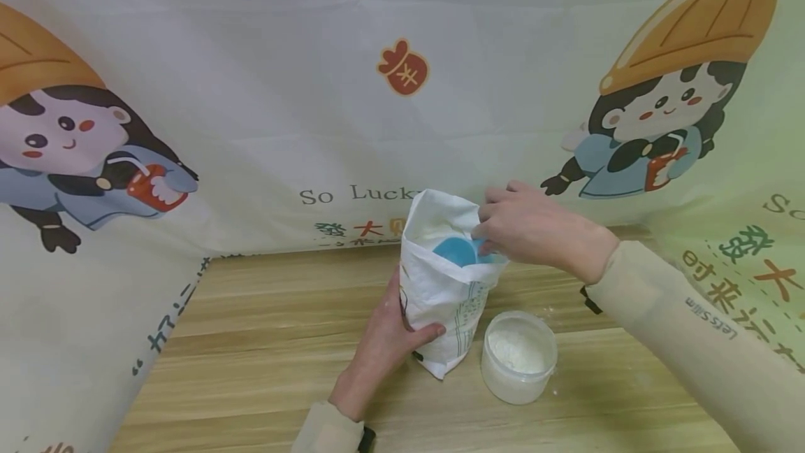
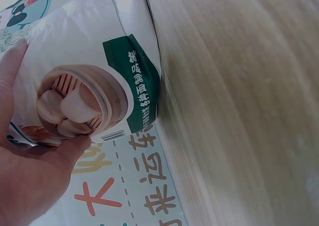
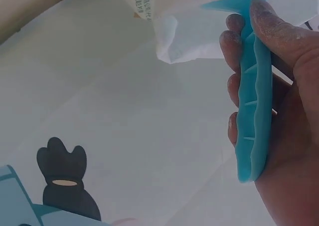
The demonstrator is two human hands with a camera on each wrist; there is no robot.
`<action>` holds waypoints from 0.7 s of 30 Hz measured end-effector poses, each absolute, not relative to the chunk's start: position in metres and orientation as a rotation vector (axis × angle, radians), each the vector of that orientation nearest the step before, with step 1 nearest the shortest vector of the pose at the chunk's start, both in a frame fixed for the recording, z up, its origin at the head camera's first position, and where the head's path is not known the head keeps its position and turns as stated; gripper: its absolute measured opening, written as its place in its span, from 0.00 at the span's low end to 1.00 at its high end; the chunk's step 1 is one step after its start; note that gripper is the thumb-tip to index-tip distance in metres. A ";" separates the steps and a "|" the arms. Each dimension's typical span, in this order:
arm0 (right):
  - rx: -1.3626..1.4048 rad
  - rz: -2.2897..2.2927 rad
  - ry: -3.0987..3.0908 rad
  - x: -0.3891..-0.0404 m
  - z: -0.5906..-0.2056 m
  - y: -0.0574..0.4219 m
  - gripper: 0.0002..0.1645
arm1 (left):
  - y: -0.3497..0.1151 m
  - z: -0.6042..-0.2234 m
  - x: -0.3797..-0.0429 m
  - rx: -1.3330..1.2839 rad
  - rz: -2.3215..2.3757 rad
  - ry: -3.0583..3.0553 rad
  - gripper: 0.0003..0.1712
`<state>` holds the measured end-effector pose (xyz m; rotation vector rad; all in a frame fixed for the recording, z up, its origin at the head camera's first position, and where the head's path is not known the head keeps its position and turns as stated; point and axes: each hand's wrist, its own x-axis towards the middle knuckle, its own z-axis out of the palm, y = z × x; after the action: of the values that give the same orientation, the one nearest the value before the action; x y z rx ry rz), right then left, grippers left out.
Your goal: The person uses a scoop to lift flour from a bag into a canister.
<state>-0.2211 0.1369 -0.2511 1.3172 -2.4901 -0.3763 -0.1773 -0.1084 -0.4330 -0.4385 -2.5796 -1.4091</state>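
Note:
A white paper-like bag (image 1: 440,299) stands open-mouthed on the table, a little tilted. My left hand (image 1: 390,331) grips its lower side, the thumb across the front. In the left wrist view, steamed buns in a bamboo steamer are printed on the bag (image 2: 87,34). My right hand (image 1: 534,226) holds a blue scoop (image 1: 455,252) at the bag's mouth, the scoop's bowl within the opening. In the right wrist view the fingers wrap round the scoop's ridged handle (image 3: 254,116), and white powder dusts the thumb. How full the bag is stays hidden.
A clear round tub (image 1: 512,386) holding white powder stands just right of the bag, below my right forearm. Specks of powder lie around it on the wood-grain table (image 1: 251,355). A printed cloth (image 1: 302,89) hangs behind and at both sides.

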 end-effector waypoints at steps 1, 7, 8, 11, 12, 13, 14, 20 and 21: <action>1.315 -0.368 -2.495 -0.222 -0.252 0.138 0.10 | -0.108 -0.433 -0.177 -0.436 -1.408 -2.581 0.69; 1.298 -0.299 -2.531 -0.223 -0.258 0.141 0.10 | -0.108 -0.434 -0.177 -0.437 -1.390 -2.577 0.70; 1.296 -0.287 -2.535 -0.224 -0.259 0.141 0.10 | -0.108 -0.434 -0.177 -0.437 -1.387 -2.577 0.71; 1.291 -0.268 -2.552 -0.224 -0.262 0.142 0.11 | -0.108 -0.435 -0.177 -0.433 -1.388 -2.579 0.71; 1.288 -0.265 -2.558 -0.225 -0.263 0.143 0.12 | -0.108 -0.434 -0.177 -0.431 -1.390 -2.579 0.71; 1.288 -0.260 -2.565 -0.225 -0.263 0.143 0.12 | -0.108 -0.434 -0.176 -0.427 -1.391 -2.581 0.71; 1.286 -0.259 -2.571 -0.225 -0.264 0.143 0.12 | -0.108 -0.434 -0.176 -0.426 -1.393 -2.581 0.70; 1.290 -0.228 -2.576 -0.226 -0.267 0.143 0.11 | -0.108 -0.433 -0.176 -0.412 -1.397 -2.589 0.69; 1.290 -0.222 -2.577 -0.227 -0.268 0.143 0.12 | -0.108 -0.433 -0.176 -0.408 -1.398 -2.590 0.69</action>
<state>-0.2266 0.1430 -0.2677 1.2900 -2.5774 -0.2216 -0.1762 -0.1078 -0.4329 -0.4082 -2.5902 -1.3980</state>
